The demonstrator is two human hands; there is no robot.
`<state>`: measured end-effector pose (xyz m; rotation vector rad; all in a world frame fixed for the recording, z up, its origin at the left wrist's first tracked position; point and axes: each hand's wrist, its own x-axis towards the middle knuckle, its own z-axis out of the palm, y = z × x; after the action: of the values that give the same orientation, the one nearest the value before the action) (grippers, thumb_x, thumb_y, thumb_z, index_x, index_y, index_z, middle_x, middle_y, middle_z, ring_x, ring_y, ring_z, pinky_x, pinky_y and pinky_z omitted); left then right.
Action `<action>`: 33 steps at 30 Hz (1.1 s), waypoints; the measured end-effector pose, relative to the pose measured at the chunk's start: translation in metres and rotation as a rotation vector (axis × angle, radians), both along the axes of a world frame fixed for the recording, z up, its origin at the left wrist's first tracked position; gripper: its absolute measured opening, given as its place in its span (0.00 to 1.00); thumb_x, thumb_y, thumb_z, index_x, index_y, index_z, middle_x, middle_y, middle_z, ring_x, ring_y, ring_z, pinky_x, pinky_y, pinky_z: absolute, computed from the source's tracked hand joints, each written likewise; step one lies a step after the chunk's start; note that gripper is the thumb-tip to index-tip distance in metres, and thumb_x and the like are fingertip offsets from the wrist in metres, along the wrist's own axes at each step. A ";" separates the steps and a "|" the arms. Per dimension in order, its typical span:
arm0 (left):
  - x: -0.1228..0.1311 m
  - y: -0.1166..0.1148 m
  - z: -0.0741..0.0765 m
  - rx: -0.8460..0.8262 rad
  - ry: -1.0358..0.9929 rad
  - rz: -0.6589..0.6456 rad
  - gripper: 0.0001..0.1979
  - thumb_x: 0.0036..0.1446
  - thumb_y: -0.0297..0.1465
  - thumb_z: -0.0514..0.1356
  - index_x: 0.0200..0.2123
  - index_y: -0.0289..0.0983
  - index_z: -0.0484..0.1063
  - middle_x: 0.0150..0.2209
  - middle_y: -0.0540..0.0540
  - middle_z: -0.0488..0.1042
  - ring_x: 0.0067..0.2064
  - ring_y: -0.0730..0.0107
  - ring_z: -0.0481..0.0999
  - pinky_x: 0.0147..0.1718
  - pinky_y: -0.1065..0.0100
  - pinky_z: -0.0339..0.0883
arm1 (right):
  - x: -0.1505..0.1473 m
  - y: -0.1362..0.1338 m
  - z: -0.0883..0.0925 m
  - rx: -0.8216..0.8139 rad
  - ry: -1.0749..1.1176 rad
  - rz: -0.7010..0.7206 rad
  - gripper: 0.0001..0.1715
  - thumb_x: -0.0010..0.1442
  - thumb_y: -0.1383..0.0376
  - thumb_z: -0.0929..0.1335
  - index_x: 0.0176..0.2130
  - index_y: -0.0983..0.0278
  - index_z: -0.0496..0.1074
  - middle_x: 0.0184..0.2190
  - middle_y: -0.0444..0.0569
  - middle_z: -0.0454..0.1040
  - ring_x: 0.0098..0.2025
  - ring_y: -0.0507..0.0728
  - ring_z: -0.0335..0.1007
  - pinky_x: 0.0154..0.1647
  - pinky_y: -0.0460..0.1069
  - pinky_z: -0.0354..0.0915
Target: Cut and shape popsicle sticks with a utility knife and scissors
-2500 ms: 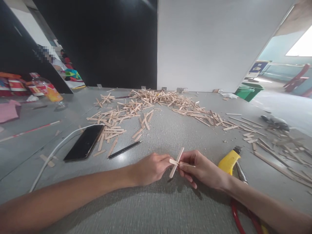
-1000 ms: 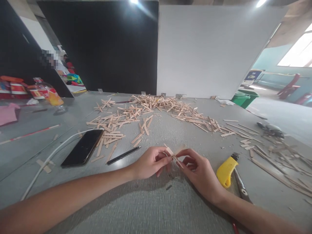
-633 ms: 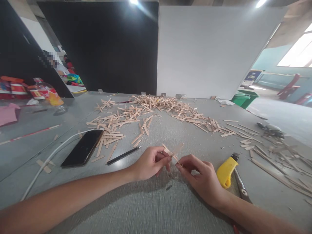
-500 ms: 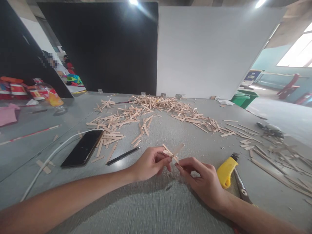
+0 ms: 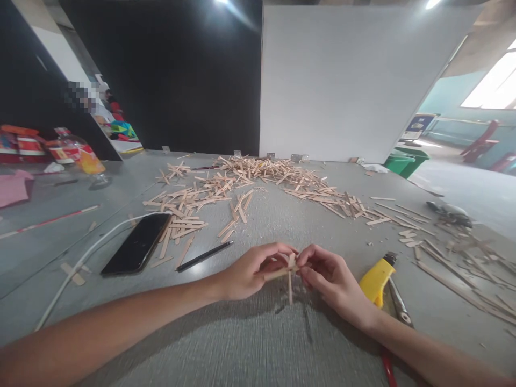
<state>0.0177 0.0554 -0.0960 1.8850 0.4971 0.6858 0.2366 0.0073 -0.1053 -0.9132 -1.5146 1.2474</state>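
Above the grey table [image 5: 250, 344], crossed wooden sticks [image 5: 289, 271] sit between two hands: the left hand [image 5: 250, 273] grips one end, the right hand [image 5: 328, 277] pinches near the crossing, likely to steady it. One stick's long axis runs side to side; another points down, towards the person.

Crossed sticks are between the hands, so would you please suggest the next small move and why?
Perhaps press the crossed sticks together with the right hand, since it is close beside their crossing and the join's firmness cannot be seen.
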 end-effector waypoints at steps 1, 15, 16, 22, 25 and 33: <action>0.000 0.000 0.000 0.014 0.019 0.012 0.10 0.73 0.29 0.55 0.51 0.39 0.74 0.53 0.41 0.76 0.52 0.63 0.76 0.51 0.62 0.69 | 0.000 -0.001 0.000 -0.014 -0.019 0.000 0.13 0.68 0.57 0.70 0.38 0.64 0.72 0.28 0.42 0.69 0.27 0.50 0.61 0.28 0.46 0.61; -0.001 0.005 -0.003 0.076 0.078 0.069 0.11 0.70 0.36 0.61 0.39 0.37 0.79 0.36 0.47 0.74 0.37 0.69 0.72 0.37 0.69 0.63 | -0.003 0.001 0.000 -0.122 -0.106 -0.026 0.22 0.68 0.49 0.69 0.35 0.65 0.75 0.22 0.42 0.68 0.23 0.51 0.62 0.24 0.47 0.60; -0.001 0.005 -0.003 0.075 0.073 0.082 0.11 0.70 0.37 0.61 0.39 0.37 0.79 0.36 0.47 0.74 0.37 0.69 0.72 0.37 0.69 0.63 | -0.003 0.001 0.000 -0.128 -0.100 -0.032 0.22 0.67 0.49 0.69 0.35 0.65 0.75 0.22 0.41 0.68 0.23 0.50 0.60 0.23 0.46 0.59; -0.001 0.005 -0.005 0.052 0.054 0.123 0.10 0.70 0.36 0.62 0.38 0.37 0.80 0.35 0.48 0.75 0.37 0.70 0.73 0.37 0.69 0.64 | -0.003 0.002 -0.001 -0.130 -0.062 -0.040 0.23 0.68 0.48 0.68 0.35 0.64 0.73 0.22 0.41 0.65 0.22 0.49 0.58 0.21 0.46 0.55; -0.001 0.004 -0.005 0.036 0.060 0.142 0.11 0.70 0.36 0.61 0.38 0.36 0.79 0.35 0.48 0.74 0.36 0.71 0.73 0.35 0.71 0.64 | -0.003 0.000 0.000 -0.081 -0.083 -0.090 0.21 0.68 0.49 0.68 0.35 0.64 0.73 0.24 0.42 0.68 0.24 0.50 0.60 0.23 0.46 0.57; -0.002 0.005 -0.003 0.068 0.026 0.075 0.08 0.70 0.33 0.61 0.40 0.37 0.80 0.37 0.47 0.75 0.38 0.69 0.75 0.38 0.69 0.67 | 0.000 0.004 0.003 -0.136 -0.101 0.013 0.24 0.66 0.46 0.69 0.35 0.64 0.74 0.21 0.41 0.67 0.22 0.50 0.60 0.22 0.46 0.59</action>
<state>0.0157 0.0601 -0.0985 1.9494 0.5704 0.7366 0.2363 0.0109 -0.1020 -1.0709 -1.5299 1.3445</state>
